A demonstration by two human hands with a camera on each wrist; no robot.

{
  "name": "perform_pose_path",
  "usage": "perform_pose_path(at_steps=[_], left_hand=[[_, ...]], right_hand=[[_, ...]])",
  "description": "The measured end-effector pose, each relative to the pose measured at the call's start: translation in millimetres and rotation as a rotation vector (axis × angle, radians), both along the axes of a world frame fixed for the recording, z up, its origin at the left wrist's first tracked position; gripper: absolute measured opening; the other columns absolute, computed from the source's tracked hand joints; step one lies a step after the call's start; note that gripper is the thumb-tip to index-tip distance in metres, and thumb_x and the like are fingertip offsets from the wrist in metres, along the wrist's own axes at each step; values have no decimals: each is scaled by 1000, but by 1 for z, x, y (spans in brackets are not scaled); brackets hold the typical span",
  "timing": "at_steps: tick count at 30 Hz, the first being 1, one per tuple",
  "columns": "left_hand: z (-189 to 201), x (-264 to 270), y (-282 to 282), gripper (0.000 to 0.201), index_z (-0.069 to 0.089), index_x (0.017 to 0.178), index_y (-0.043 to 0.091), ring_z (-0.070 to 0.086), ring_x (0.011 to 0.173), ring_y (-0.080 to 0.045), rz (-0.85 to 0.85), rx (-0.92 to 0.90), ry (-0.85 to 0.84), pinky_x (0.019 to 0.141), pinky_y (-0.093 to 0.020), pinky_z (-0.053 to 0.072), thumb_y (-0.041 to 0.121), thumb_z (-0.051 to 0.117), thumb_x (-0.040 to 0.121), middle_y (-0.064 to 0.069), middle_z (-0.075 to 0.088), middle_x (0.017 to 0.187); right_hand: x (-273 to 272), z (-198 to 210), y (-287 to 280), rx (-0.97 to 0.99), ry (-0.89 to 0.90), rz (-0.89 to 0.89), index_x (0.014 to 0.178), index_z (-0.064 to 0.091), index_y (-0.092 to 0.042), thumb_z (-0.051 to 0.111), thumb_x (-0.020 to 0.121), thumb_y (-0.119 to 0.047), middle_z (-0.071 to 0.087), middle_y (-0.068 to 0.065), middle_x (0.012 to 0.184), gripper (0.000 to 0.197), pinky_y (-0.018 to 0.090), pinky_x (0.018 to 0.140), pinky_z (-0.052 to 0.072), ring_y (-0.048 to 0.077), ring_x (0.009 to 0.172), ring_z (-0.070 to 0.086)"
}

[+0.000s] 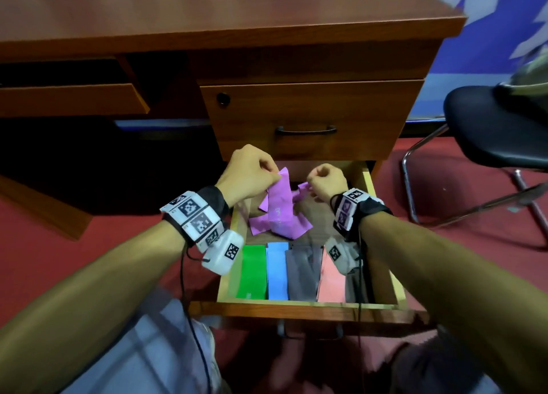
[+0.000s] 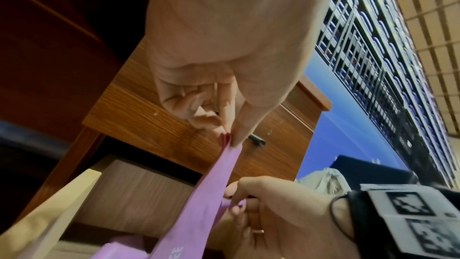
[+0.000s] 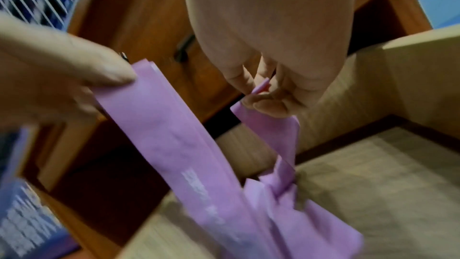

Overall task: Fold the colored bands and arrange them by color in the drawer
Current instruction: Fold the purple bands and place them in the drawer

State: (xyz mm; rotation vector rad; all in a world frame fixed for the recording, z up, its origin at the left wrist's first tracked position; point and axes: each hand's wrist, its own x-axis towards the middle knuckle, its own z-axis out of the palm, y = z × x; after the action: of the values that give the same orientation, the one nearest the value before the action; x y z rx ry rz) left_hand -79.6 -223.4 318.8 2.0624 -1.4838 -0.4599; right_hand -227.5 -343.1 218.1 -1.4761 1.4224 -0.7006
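A person's two hands held a purple band [image 1: 280, 206] above the far end of an open wooden drawer [image 1: 382, 303]. The left hand [image 1: 247, 175] pinched one flat end of the band between thumb and fingertips, raising it so that this stretch ran steeply down toward the drawer floor. The right hand [image 1: 327, 180] pinched another part of the same band, just beside the first. The rest of the band lay crumpled in a loose heap on the drawer floor below the hands.

White printing ran along the band's length, but it was too blurred to read in any view.

Nearer the person, four folded bands lay side by side in the drawer, their long sides running front to back: a green band [image 1: 253, 272], a blue band [image 1: 277, 272], a grey band [image 1: 302, 273] and a pink band [image 1: 330, 281].

The head view alone showed this row, the closed drawer [image 1: 311, 117] with its dark handle above, the tabletop [image 1: 207, 11], and a black chair [image 1: 498, 126] to the right. The left wrist view showed the thumb and fingertip closed on the band's end, seen from below. The right wrist view showed the band's layered edge at the left hand's thumb.
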Motion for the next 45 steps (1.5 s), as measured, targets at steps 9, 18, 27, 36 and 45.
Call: perform_pose_path(at_steps=[9, 18, 27, 36, 45], left_hand=[[25, -12, 8, 2, 75, 83, 5, 46, 45, -3, 153, -166, 685, 38, -14, 30, 4, 76, 85, 2, 59, 57], [16, -20, 0, 5, 75, 94, 9, 52, 57, -5, 223, -128, 987, 49, -15, 38, 10, 75, 89, 3, 62, 73], [11, -30, 0, 11, 72, 92, 16, 65, 72, -18, 136, 78, 986, 54, -21, 42, 14, 76, 82, -8, 71, 91], [9, -37, 6, 6, 78, 90, 8, 64, 69, -17, 102, 74, 898, 49, -16, 46, 7, 78, 85, -7, 72, 79], [5, -38, 6, 7, 78, 85, 12, 66, 64, -9, 102, 63, 861, 48, -17, 48, 6, 76, 87, -1, 73, 73]], right_hand=[[-29, 105, 31, 19, -701, -39, 80, 63, -8, 54, 89, 1, 60, 7, 58, 16, 15, 40, 33, 11, 37, 48], [-36, 105, 33, 80, -668, 46, 87, 65, -11, 53, 87, 2, 54, -2, 53, 17, 21, 45, 35, 11, 41, 45], [-43, 94, 34, 175, -524, 365, 99, 64, -10, 66, 88, 1, 61, 13, 71, 16, 26, 52, 43, 15, 49, 52], [-55, 92, 33, 234, -500, 467, 109, 63, -6, 74, 87, -8, 61, 12, 76, 24, 25, 56, 44, 13, 53, 49], [-57, 95, 36, 259, -485, 520, 114, 63, -1, 72, 88, -8, 62, 11, 74, 28, 23, 56, 42, 11, 54, 48]])
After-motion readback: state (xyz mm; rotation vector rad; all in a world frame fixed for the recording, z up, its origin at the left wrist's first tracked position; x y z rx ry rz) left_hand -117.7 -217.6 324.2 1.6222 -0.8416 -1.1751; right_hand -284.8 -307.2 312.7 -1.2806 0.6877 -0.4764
